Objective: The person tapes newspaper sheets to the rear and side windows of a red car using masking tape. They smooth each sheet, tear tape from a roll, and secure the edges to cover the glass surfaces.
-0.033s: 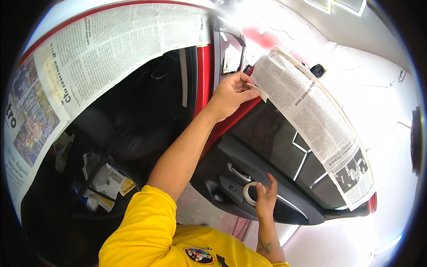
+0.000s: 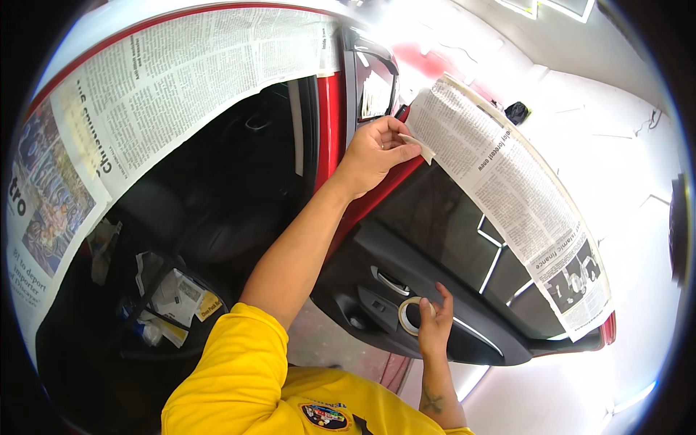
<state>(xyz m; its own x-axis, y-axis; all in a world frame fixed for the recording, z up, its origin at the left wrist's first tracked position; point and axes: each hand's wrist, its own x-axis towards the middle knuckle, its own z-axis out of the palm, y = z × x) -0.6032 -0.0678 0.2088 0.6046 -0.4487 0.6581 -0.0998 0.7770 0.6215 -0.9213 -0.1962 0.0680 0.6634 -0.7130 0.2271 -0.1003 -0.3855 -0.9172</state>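
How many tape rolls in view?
1: the tape roll is in the right hand, in front of the inner door panel. Others may be hidden in the dark car interior.

Observer: Type of site?

Recorder: Car body workshop, by the look. Red car [image 2: 330, 109], door [image 2: 344, 279] open; newspaper sheets [image 2: 500, 188] line the door's window edge and the roof edge.

Observer: Other signs?

Recorder: Roll of pale tape [image 2: 402, 320] before the door panel; angular strip lights [image 2: 569, 11] overhead; pinkish patches on floor [image 2: 322, 337].
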